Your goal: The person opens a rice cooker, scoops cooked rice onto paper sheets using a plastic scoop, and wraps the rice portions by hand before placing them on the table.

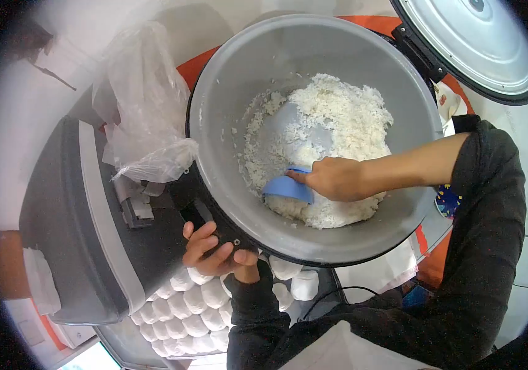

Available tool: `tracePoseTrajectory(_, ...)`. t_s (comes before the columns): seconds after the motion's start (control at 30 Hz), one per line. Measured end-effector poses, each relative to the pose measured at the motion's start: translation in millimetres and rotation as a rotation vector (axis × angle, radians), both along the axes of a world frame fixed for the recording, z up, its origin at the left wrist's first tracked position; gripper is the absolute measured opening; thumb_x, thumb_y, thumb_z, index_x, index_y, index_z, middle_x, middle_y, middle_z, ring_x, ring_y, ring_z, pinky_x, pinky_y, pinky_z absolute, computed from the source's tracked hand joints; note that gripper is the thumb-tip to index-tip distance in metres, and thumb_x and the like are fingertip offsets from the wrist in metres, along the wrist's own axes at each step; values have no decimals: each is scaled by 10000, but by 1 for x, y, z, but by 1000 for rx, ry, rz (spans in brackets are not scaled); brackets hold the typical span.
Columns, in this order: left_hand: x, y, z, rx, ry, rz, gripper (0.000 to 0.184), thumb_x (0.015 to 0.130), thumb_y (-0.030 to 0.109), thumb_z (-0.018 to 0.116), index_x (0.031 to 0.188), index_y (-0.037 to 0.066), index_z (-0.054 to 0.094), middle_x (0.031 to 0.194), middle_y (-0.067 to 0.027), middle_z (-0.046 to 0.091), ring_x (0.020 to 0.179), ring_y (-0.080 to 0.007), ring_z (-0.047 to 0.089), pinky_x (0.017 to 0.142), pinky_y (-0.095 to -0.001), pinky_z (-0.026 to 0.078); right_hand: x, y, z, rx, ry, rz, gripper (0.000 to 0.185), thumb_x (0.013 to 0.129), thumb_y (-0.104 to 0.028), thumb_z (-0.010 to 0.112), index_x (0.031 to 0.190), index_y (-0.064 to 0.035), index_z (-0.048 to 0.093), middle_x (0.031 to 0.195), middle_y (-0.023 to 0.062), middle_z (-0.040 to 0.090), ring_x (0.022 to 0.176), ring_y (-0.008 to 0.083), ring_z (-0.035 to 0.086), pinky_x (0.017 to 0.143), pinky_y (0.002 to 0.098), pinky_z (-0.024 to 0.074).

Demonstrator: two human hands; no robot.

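A large round rice cooker with a grey inner pot fills the middle of the view. White cooked rice lies in it, heaped along the far and right sides, with a patch of pot bottom bare. My right hand reaches in from the right and grips a blue bowl-shaped scoop, which is tilted into the rice at the near side. My left hand is at the cooker's outer near-left side by a dark fitting, its fingers apart and half curled. Whether it touches the cooker is hard to tell.
The silver lid stands raised at upper right. Left of the cooker are a clear plastic bag and a dark grey case with a light band. Several rounded white bundles sit in rows below my left hand. A black cable runs nearby.
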State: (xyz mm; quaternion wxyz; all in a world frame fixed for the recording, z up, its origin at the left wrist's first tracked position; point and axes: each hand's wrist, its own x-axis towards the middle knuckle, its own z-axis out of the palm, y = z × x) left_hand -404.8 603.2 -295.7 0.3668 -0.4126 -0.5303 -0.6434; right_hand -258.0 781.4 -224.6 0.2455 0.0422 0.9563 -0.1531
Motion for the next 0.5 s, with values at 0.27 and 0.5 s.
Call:
tracePoseTrajectory(0.27,3,3,-1,30,2,-132,203,792,325,599,751,164,483,870,-39,398,729,-203,587,878,-453,420,22,-29,74,-120,-28,-178,715,694,35,534,1367,-10,298,630,246,575,598,403,593,604,436,487)
tracePoseTrajectory(0.5,7,1,12,-60,-55,-116,225,786,325,640,827,174,479,894,-32,413,826,-197,587,918,-461,411,11,-38,70,-178,-18,-275,671,720,15,518,1363,-77,352,725,243,594,644,353,586,651,414,471)
